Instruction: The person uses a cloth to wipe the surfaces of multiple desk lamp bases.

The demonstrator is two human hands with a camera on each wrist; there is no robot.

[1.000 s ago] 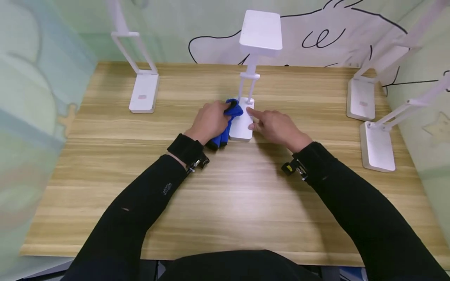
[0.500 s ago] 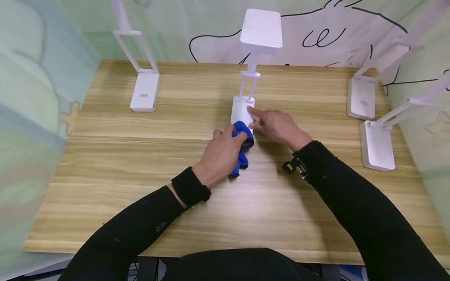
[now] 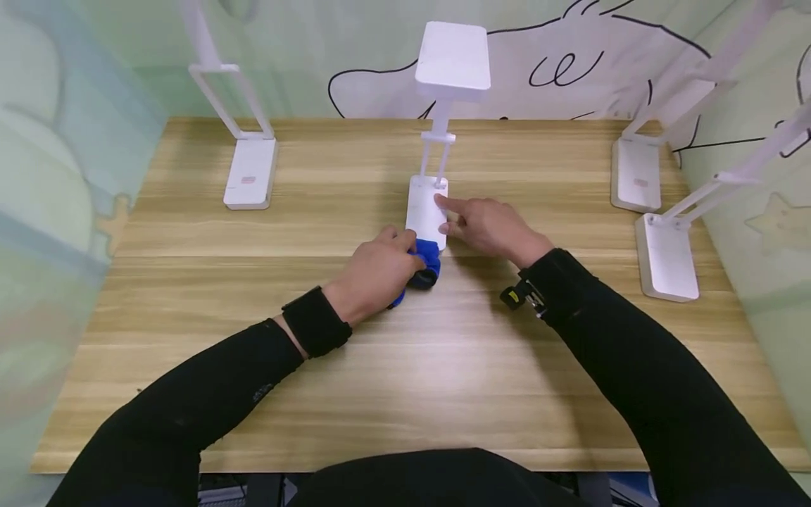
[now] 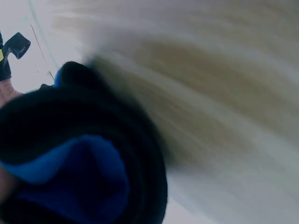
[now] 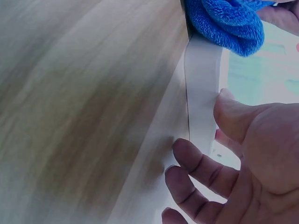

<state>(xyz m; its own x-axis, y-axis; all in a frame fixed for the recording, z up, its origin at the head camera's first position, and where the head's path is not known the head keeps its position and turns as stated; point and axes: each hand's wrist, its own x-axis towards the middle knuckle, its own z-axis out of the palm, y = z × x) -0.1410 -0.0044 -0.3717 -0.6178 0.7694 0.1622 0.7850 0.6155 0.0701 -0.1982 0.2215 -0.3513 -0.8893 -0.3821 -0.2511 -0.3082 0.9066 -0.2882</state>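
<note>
A white desk lamp stands at the back middle of the table, its flat base (image 3: 423,208) toward me. My left hand (image 3: 378,271) holds a bunched blue cloth (image 3: 428,255) with black edging against the near end of that base. In the left wrist view, the rolled cloth (image 4: 86,175) fills the lower left and hides most of the fingers. My right hand (image 3: 491,224) rests on the right side of the base, index finger extended over its top and thumb at its edge. The right wrist view shows the thumb (image 5: 229,109) touching the base, the other fingers loosely bent.
Another white lamp (image 3: 250,174) stands at the back left. Two more, a rear lamp (image 3: 636,174) and a nearer lamp (image 3: 667,257), stand along the right side. A patterned wall (image 3: 367,91) bounds the wooden table (image 3: 443,394) behind and on both sides.
My left hand has drawn the cloth from the left side of the base toward me, over its near end, then slightly left. My right hand has stayed on the base.
</note>
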